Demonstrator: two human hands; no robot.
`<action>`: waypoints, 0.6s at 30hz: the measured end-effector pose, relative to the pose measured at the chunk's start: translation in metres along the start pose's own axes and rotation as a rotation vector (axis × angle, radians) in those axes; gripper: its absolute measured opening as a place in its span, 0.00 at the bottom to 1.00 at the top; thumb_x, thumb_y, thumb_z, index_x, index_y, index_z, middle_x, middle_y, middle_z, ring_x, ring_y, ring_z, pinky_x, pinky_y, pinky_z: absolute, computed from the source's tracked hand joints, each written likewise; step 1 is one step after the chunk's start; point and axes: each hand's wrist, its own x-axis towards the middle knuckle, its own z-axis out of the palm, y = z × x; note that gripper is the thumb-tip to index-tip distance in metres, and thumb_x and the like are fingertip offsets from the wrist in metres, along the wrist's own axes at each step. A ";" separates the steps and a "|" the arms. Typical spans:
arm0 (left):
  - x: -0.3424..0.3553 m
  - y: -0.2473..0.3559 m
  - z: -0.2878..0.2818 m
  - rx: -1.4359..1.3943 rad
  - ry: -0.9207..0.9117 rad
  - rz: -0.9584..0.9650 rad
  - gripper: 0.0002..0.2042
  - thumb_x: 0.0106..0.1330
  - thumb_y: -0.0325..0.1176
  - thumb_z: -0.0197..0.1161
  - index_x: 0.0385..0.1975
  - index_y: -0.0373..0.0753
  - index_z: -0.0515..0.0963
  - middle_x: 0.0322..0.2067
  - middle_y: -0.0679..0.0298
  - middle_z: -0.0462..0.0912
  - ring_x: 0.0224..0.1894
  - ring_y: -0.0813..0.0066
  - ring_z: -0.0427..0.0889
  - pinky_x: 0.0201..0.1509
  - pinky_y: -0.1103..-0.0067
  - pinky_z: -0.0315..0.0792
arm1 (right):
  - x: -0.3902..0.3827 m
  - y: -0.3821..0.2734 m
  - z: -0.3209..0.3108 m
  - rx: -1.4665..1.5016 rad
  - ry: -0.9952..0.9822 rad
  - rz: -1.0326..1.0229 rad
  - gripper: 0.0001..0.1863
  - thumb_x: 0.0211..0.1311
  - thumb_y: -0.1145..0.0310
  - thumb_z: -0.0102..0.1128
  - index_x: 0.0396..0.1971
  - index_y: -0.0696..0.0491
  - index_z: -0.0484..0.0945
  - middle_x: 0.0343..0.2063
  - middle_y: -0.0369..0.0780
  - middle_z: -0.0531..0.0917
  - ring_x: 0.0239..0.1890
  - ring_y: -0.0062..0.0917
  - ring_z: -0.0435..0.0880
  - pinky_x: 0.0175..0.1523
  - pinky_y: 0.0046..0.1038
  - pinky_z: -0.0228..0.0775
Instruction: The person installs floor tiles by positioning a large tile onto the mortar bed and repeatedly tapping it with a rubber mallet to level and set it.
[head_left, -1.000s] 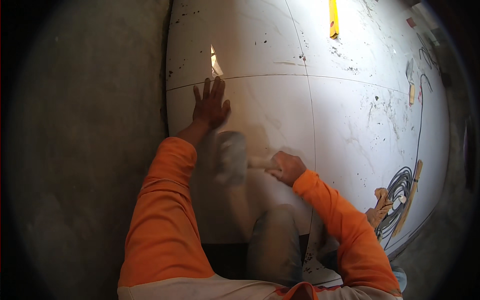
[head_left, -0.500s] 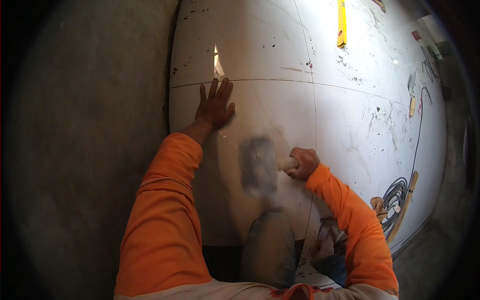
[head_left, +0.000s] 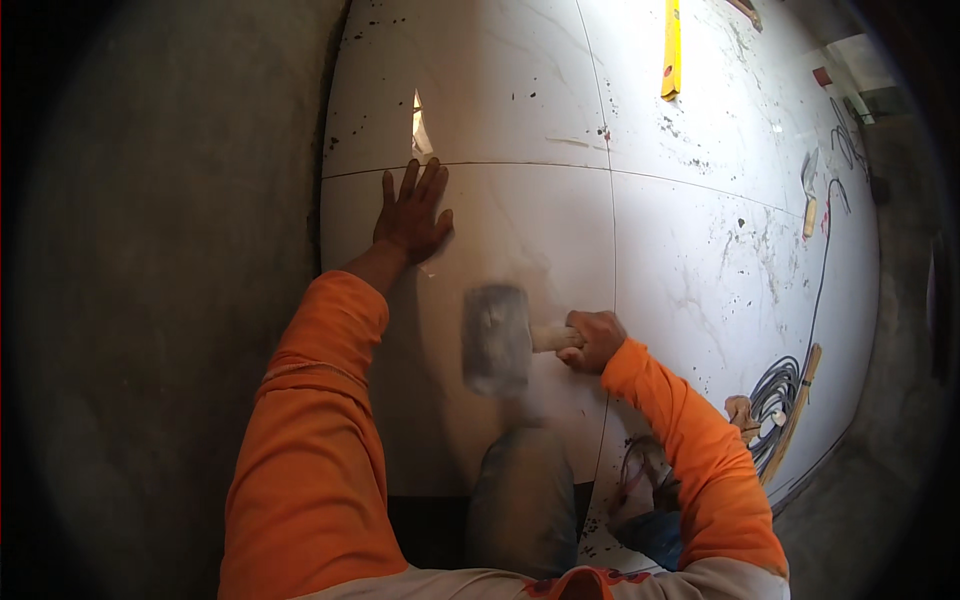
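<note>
My left hand (head_left: 410,218) lies flat with fingers spread on a pale marbled floor tile (head_left: 560,215), its fingertips at the far joint of that tile. In my right hand (head_left: 594,340) is the short wooden handle of a mallet (head_left: 496,340), gripped with the fingers wrapped round it. The mallet's large dark grey block head points left, over the near half of the same tile, and is slightly blurred. Whether the head touches the tile I cannot tell. My bent knee (head_left: 522,490) is just below the mallet head.
A grey wall (head_left: 170,250) runs along the left. On the tiles to the right lie a yellow spirit level (head_left: 671,50), a trowel (head_left: 809,195), a coiled dark cable (head_left: 775,390) and a wooden stick (head_left: 800,410). Dark crumbs dot several tiles. Beyond the near tile edge is a dark gap (head_left: 425,535).
The whole view has shifted a little, so everything sits slightly further left. The mallet is less blurred and more of its handle shows. My left hand stays flat on the tile.
</note>
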 end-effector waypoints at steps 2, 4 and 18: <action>0.002 0.009 -0.001 -0.015 0.001 0.014 0.34 0.67 0.51 0.43 0.71 0.45 0.46 0.73 0.66 0.41 0.75 0.62 0.38 0.74 0.51 0.32 | 0.011 0.001 -0.008 -0.045 -0.160 0.463 0.32 0.66 0.41 0.47 0.28 0.61 0.75 0.26 0.54 0.80 0.29 0.51 0.79 0.39 0.46 0.73; -0.001 0.010 -0.008 0.001 -0.078 -0.018 0.34 0.67 0.51 0.43 0.71 0.45 0.46 0.73 0.65 0.40 0.75 0.61 0.37 0.74 0.51 0.32 | 0.005 -0.023 -0.009 0.055 -0.065 0.384 0.33 0.65 0.40 0.46 0.29 0.61 0.76 0.26 0.54 0.81 0.30 0.51 0.80 0.39 0.45 0.73; 0.013 0.034 -0.010 0.074 -0.095 0.149 0.37 0.65 0.56 0.44 0.71 0.46 0.46 0.73 0.62 0.40 0.75 0.56 0.35 0.72 0.46 0.34 | -0.069 -0.011 -0.019 0.067 -0.025 -0.301 0.37 0.62 0.36 0.48 0.30 0.63 0.77 0.25 0.56 0.81 0.30 0.51 0.82 0.36 0.45 0.74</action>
